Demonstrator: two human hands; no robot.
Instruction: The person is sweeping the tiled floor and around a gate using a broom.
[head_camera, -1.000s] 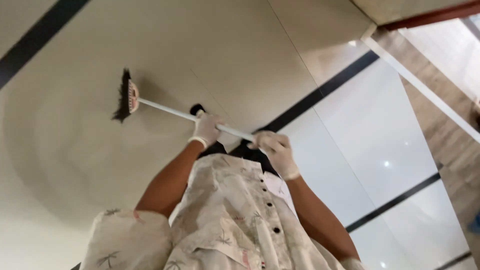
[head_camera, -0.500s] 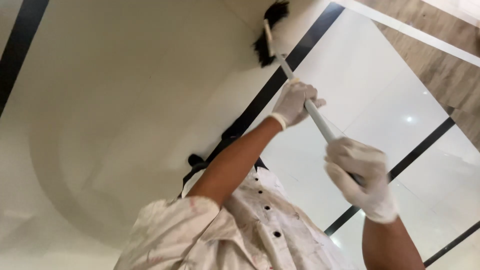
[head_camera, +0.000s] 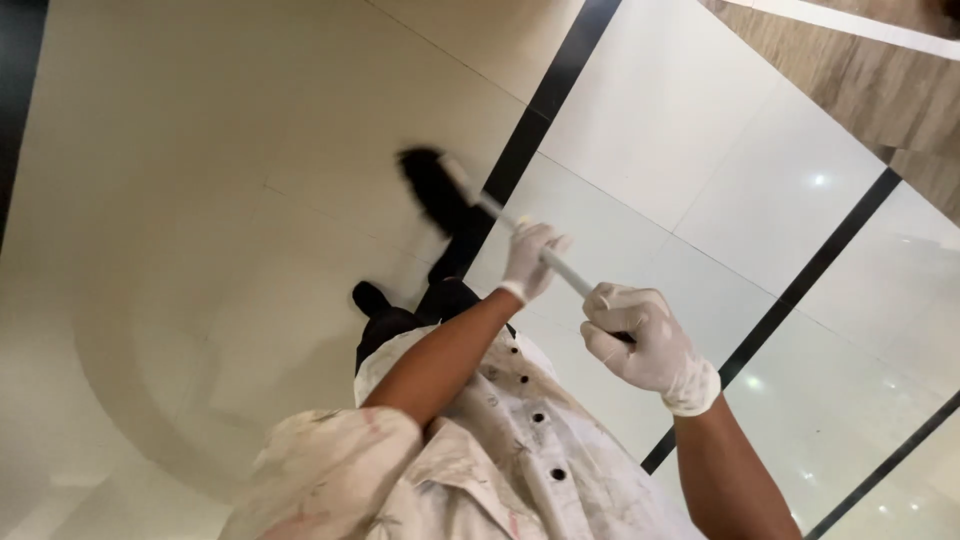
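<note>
While both gloved hands — left hand (head_camera: 528, 262), right hand (head_camera: 640, 340) — stay clamped on its handle, the broom (head_camera: 440, 190) has swung leftward.

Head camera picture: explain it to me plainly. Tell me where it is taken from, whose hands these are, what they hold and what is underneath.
The camera sits on the person's head and looks down along their body, so you see their own patterned shirt and two gloved hands. The left hand grips a pale broom handle further down; the right hand grips it near the top. The dark broom head, blurred, is over the floor. The floor is glossy pale tile crossed by black strips. A dark shoe shows below.
</note>
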